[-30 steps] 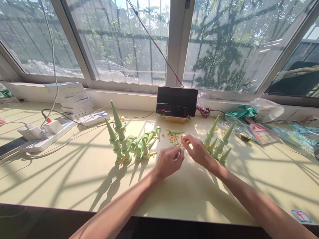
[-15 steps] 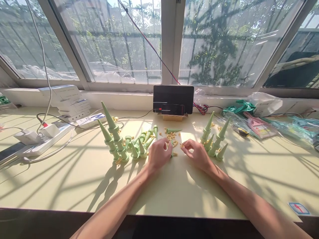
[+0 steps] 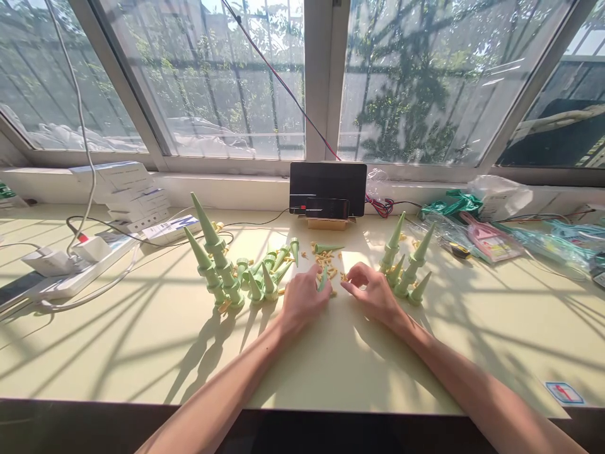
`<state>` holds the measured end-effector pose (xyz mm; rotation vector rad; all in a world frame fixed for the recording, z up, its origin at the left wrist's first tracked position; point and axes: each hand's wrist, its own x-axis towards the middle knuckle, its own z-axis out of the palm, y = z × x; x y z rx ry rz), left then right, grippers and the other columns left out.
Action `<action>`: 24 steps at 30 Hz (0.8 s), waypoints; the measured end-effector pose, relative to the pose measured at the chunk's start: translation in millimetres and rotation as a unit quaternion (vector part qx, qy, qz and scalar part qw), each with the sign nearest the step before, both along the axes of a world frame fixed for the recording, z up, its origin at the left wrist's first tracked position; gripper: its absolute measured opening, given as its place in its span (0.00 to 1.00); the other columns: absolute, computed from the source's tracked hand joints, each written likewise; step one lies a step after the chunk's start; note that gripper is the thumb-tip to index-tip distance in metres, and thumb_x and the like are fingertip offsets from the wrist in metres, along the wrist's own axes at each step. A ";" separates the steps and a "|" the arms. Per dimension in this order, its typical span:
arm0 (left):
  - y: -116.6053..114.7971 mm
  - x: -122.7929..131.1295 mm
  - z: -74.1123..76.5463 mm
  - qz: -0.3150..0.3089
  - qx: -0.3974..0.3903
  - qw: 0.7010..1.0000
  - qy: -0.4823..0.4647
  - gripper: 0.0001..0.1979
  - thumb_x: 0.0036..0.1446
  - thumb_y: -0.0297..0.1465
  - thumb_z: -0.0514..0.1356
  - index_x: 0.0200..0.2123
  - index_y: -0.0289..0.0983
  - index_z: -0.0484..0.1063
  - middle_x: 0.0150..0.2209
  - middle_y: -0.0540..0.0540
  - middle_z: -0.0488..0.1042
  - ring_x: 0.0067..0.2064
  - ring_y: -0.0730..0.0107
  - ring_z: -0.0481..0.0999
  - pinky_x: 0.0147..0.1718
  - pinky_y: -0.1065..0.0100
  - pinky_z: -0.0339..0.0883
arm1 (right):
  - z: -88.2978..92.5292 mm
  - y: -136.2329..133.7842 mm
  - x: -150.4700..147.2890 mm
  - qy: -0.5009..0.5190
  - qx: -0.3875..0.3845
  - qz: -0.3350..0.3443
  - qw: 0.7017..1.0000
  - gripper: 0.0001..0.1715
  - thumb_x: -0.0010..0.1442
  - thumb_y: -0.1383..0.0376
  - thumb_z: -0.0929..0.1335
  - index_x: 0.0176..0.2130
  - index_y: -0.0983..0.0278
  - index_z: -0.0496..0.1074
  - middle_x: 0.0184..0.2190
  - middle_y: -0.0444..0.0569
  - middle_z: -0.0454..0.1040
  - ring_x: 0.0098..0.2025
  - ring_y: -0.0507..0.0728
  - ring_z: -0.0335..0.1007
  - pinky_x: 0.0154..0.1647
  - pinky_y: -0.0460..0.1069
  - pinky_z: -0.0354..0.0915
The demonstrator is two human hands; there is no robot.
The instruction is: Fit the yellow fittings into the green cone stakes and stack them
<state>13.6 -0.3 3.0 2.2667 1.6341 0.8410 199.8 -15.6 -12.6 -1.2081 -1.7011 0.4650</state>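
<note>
Near the middle of the table, my left hand [image 3: 306, 295] is closed around a small green cone-shaped plastic spike [image 3: 324, 278], its tip standing up between thumb and fingers. To its right, my right hand [image 3: 371, 291] pinches a small yellow plastic piece [image 3: 344, 277] at its fingertips. A loose pile of yellow pieces [image 3: 326, 257] lies just beyond both hands, with another green spike [image 3: 328, 248] on its side behind it. Several green spikes [image 3: 267, 280] lie and stand left of my left hand. Taller stacked spikes [image 3: 222, 268] stand farther left, and more [image 3: 409, 271] stand beside my right wrist.
A black tablet [image 3: 328, 183] with a phone before it stands at the back against the window ledge. On the left are a power strip [image 3: 87, 268], cables and white boxes [image 3: 125, 189]. Plastic bags [image 3: 491, 236] lie at the right, and a sticker [image 3: 564, 392] near the front edge.
My left hand has turned and its fingers have shifted, so the green spike shows more clearly. My right hand has moved slightly, still pinching the yellow piece.
</note>
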 end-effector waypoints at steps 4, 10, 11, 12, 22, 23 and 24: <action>-1.6 1.1 1.2 -0.006 -0.007 1.000 0.007 0.13 0.58 0.37 0.57 0.44 0.39 0.71 0.21 0.51 0.70 0.25 0.67 0.71 0.25 0.69 0.54 | 0.5 -0.1 -0.7 -0.004 -0.006 -0.015 1.000 0.07 0.57 0.61 0.70 0.34 0.61 0.69 0.29 0.46 0.75 0.29 0.54 0.71 0.33 0.50 0.69; -4.8 3.3 4.5 -0.016 -0.020 1.000 0.018 0.13 0.57 0.37 0.57 0.45 0.39 0.71 0.21 0.51 0.69 0.25 0.65 0.71 0.24 0.69 0.51 | -0.3 0.7 -0.9 0.003 -0.015 -0.021 1.000 0.06 0.57 0.61 0.69 0.35 0.62 0.71 0.29 0.46 0.75 0.28 0.54 0.70 0.31 0.49 0.69; -5.2 3.4 4.5 -0.021 -0.019 0.999 0.018 0.13 0.57 0.36 0.57 0.45 0.39 0.71 0.21 0.51 0.68 0.26 0.65 0.70 0.24 0.69 0.51 | -0.6 0.9 -0.6 0.004 -0.016 -0.021 1.000 0.06 0.58 0.61 0.69 0.35 0.62 0.71 0.30 0.47 0.75 0.28 0.54 0.70 0.31 0.49 0.69; -5.4 3.4 4.2 -0.026 -0.017 0.999 0.017 0.14 0.57 0.36 0.57 0.46 0.39 0.71 0.21 0.51 0.68 0.26 0.65 0.70 0.24 0.69 0.51 | -1.0 1.1 -0.3 0.004 -0.016 -0.022 1.000 0.06 0.58 0.61 0.69 0.35 0.62 0.72 0.30 0.47 0.75 0.28 0.54 0.70 0.31 0.49 0.69; -1.7 1.5 1.3 -0.020 -0.004 0.998 -0.063 0.14 0.60 0.33 0.54 0.48 0.38 0.69 0.24 0.51 0.70 0.27 0.67 0.71 0.27 0.70 0.57 | -6.8 4.4 0.4 0.030 -0.018 -0.028 0.999 0.10 0.61 0.60 0.67 0.37 0.63 0.74 0.35 0.50 0.78 0.29 0.54 0.73 0.30 0.49 0.70; -0.6 1.4 1.7 -0.013 -0.004 0.997 -0.082 0.14 0.60 0.34 0.54 0.48 0.38 0.69 0.24 0.51 0.70 0.26 0.67 0.71 0.27 0.70 0.58 | -7.0 4.4 0.4 0.030 -0.015 -0.027 0.999 0.10 0.61 0.60 0.66 0.38 0.63 0.75 0.36 0.51 0.78 0.29 0.55 0.73 0.30 0.49 0.70; 0.5 1.2 2.1 -0.006 -0.005 0.995 -0.100 0.14 0.60 0.34 0.54 0.49 0.38 0.69 0.25 0.51 0.71 0.26 0.68 0.71 0.27 0.70 0.59 | -6.8 4.1 0.4 0.030 -0.013 -0.025 0.999 0.11 0.62 0.60 0.66 0.38 0.63 0.75 0.36 0.51 0.78 0.30 0.55 0.73 0.30 0.49 0.70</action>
